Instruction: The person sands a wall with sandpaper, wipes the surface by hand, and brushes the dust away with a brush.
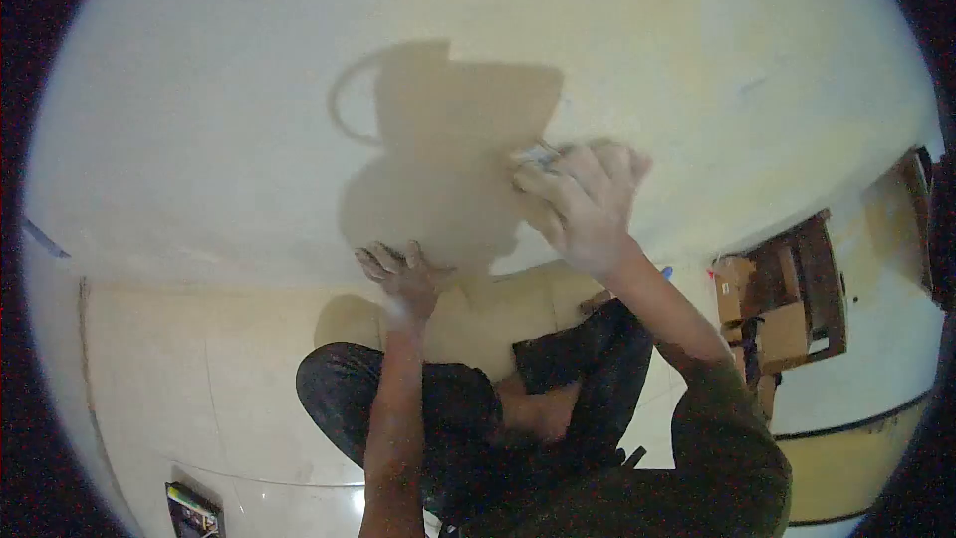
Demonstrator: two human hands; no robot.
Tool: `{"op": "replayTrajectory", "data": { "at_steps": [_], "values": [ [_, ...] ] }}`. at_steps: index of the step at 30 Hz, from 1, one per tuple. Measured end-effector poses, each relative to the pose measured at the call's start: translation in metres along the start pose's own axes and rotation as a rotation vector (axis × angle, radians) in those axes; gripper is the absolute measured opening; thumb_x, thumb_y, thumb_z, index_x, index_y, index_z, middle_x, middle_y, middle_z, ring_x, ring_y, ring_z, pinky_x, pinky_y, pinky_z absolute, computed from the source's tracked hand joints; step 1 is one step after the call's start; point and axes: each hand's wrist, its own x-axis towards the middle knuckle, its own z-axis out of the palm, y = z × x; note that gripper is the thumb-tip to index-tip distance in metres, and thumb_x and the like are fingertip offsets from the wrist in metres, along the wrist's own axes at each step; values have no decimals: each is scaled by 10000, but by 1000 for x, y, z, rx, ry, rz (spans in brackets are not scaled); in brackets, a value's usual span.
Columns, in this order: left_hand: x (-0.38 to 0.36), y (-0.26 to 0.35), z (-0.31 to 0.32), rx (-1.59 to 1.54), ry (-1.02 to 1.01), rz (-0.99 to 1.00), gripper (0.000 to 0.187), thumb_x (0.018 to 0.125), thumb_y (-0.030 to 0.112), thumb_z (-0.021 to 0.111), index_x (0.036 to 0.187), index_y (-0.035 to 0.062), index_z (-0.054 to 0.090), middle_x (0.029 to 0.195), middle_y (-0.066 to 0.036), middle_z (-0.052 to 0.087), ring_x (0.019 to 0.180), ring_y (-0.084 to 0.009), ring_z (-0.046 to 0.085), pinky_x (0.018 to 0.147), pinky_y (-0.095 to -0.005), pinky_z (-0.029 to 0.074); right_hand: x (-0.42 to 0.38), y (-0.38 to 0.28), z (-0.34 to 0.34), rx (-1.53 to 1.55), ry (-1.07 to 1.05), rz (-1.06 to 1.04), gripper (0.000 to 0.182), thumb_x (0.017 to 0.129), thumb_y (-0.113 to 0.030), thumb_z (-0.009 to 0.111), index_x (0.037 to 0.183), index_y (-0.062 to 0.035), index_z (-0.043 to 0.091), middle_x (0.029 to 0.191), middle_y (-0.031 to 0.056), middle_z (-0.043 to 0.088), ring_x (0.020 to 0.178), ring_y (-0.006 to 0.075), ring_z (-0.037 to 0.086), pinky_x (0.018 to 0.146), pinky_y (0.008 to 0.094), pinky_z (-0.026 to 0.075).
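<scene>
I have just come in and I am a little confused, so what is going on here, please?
A person sits with bent legs on the tiled floor, facing a pale wall. The right hand grips a small pale object at the wall; blur and the grip hide too much to say what it is. The left hand is spread open low at the wall, with nothing visible in it. A large shadow falls across the wall, and cardboard boxes stand off to the right.
</scene>
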Motion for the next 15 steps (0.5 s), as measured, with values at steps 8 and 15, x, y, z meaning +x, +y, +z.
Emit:
{"op": "replayTrajectory", "data": {
  "at_steps": [8,15],
  "values": [
    [10,15,-29,-141,231,-92,966,654,824,706,1246,66,610,1378,-471,360,1346,-726,240,1033,-809,304,61,-19,7,19,-37,-4,442,672,-225,757,1104,-320,751,938,-44,613,896,229,532,813,449,298],
    [56,115,41,-304,302,-37,1091,656,836,695,1356,16,529,1463,-473,296,1378,-726,174,1078,-822,190,9,79,26,38,-125,-9,316,737,-135,779,1036,-218,720,904,-7,640,866,237,547,845,415,304]
  ]
}}
